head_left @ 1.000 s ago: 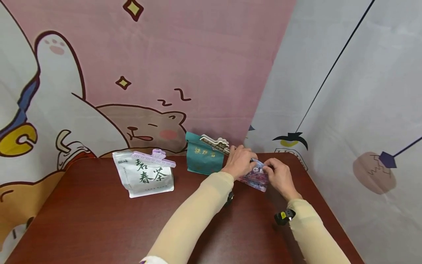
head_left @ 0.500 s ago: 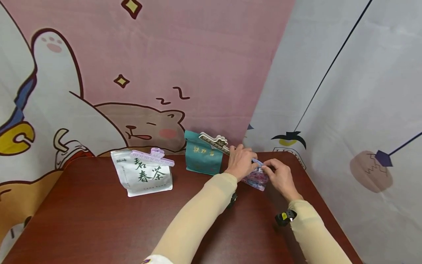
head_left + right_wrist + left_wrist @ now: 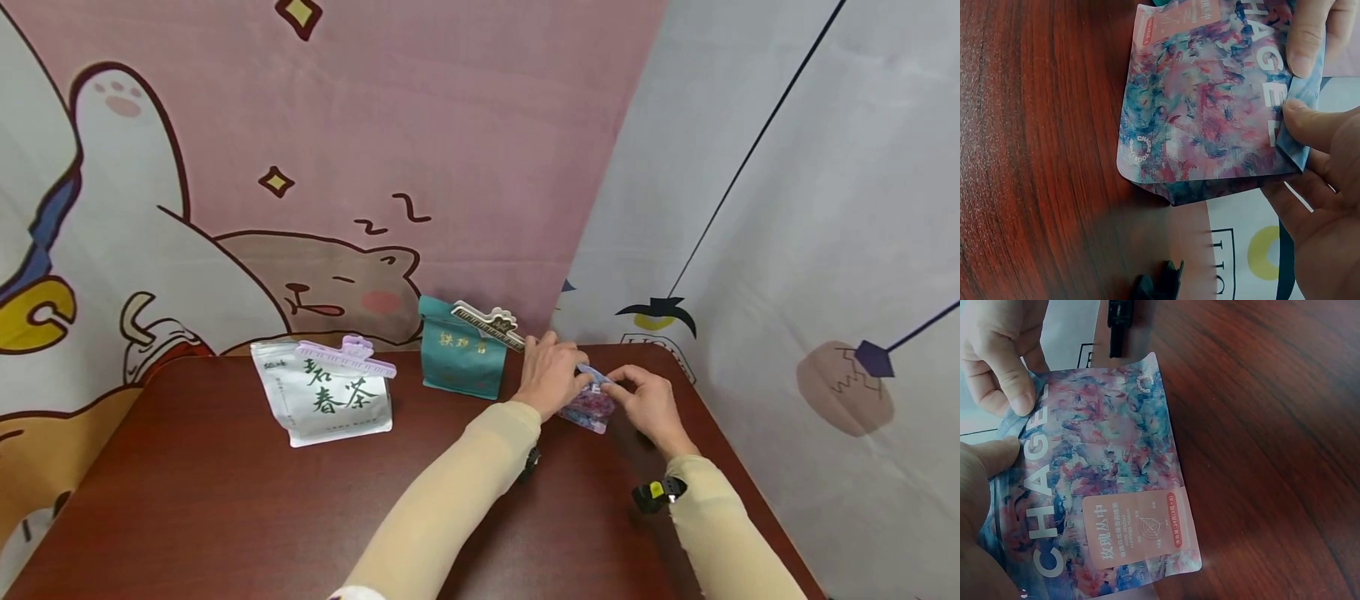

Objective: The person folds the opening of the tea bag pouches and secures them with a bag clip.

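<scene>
A pink-and-blue tea pouch (image 3: 591, 408) with a paint-like print and large white CHAGEE lettering stands at the right of the table, its top edge folded over. My left hand (image 3: 551, 375) pinches the folded edge on the left side. At the right end of that edge, my right hand (image 3: 651, 404) pinches it between thumb and fingers. In the right wrist view, the pale blue fold (image 3: 1310, 87) lies under both thumbs, which are close together. Part of the pouch is hidden behind my left hand in the head view.
A teal pouch (image 3: 459, 367) with a cream ruler clip (image 3: 487, 323) stands just left of my left hand. Farther left is a white pouch (image 3: 337, 412) with a lilac ruler clip (image 3: 347, 358). A black clip-like item (image 3: 1161, 281) lies near the pouch's right side. A printed cloth (image 3: 480, 167) hangs behind the table.
The pouch's lettering, plain to see in the head view a second ago, is now mostly covered or turned away. My right hand has shifted slightly right and down. The other pouches stay put.
</scene>
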Action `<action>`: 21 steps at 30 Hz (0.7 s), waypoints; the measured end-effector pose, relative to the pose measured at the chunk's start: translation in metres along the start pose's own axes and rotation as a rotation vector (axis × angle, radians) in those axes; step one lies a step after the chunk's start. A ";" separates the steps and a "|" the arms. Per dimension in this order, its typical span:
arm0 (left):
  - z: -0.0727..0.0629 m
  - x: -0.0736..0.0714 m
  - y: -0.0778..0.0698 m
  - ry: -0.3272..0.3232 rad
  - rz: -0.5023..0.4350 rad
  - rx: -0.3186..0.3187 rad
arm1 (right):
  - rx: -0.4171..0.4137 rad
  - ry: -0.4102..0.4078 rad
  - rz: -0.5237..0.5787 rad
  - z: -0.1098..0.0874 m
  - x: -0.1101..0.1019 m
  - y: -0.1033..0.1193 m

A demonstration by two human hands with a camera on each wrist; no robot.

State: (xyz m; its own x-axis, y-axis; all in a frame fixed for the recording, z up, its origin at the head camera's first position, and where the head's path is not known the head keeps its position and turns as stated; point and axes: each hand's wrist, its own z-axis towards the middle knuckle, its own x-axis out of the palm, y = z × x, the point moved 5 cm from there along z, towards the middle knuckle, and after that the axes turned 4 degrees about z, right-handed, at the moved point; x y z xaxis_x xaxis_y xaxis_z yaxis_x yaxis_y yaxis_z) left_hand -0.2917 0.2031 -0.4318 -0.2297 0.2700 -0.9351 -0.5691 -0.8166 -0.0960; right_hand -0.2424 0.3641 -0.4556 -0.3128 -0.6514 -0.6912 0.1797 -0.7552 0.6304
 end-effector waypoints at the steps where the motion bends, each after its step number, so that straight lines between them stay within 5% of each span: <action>1: 0.000 0.000 0.000 0.000 -0.010 -0.002 | 0.010 0.000 0.000 0.000 0.000 -0.001; 15: -0.001 0.002 0.001 -0.015 -0.026 -0.013 | 0.116 0.111 0.027 -0.007 -0.004 -0.008; 21: 0.000 0.002 0.000 -0.010 -0.027 -0.017 | 0.101 0.092 0.023 -0.013 -0.008 -0.011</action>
State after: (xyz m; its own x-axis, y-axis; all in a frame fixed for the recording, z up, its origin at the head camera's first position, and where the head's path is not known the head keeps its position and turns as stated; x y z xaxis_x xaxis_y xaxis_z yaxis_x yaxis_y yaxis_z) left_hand -0.2917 0.2037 -0.4333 -0.2228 0.2972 -0.9285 -0.5613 -0.8178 -0.1270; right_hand -0.2302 0.3768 -0.4618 -0.2224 -0.6758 -0.7027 0.0898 -0.7319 0.6755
